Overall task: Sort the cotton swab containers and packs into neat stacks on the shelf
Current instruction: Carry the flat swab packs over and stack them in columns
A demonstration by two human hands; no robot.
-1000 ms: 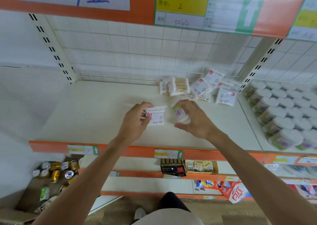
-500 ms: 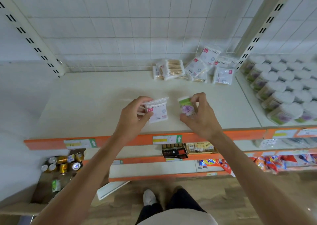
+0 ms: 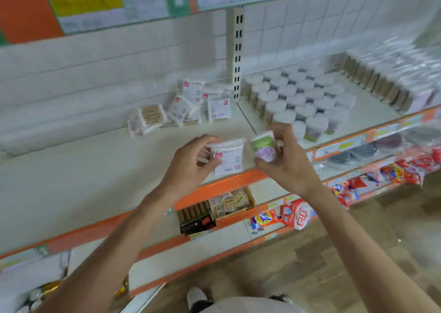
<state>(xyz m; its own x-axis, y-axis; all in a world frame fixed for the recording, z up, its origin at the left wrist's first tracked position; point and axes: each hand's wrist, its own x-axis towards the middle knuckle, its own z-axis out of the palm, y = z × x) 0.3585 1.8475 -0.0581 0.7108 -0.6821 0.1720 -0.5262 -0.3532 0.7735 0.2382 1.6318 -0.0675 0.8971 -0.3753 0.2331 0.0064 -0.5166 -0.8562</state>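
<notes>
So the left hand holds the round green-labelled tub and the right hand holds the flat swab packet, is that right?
No, it's swapped. In the head view, the left hand holds the flat swab packet and the right hand holds the round green-labelled tub.

Shelf (image 3: pixel 100 179): cream-white board, orange front edge. Flat swab pack (image 3: pixel 229 156) at centre: clear with white swab tips, small red square label, white card. Round container (image 3: pixel 263 145) just at its 3 o'clock: green and lilac label with a rose pattern. Loose pile of packs (image 3: pixel 181 108) at 12 o'clock: white with red tags, one showing tan wooden sticks. Rows of tubs (image 3: pixel 296 97) at 2 o'clock: white lids, green-purple labels. Back wall (image 3: pixel 119 74): white square tiles. Snack bags (image 3: pixel 296 213) at 5 o'clock: red, blue, yellow.
</notes>
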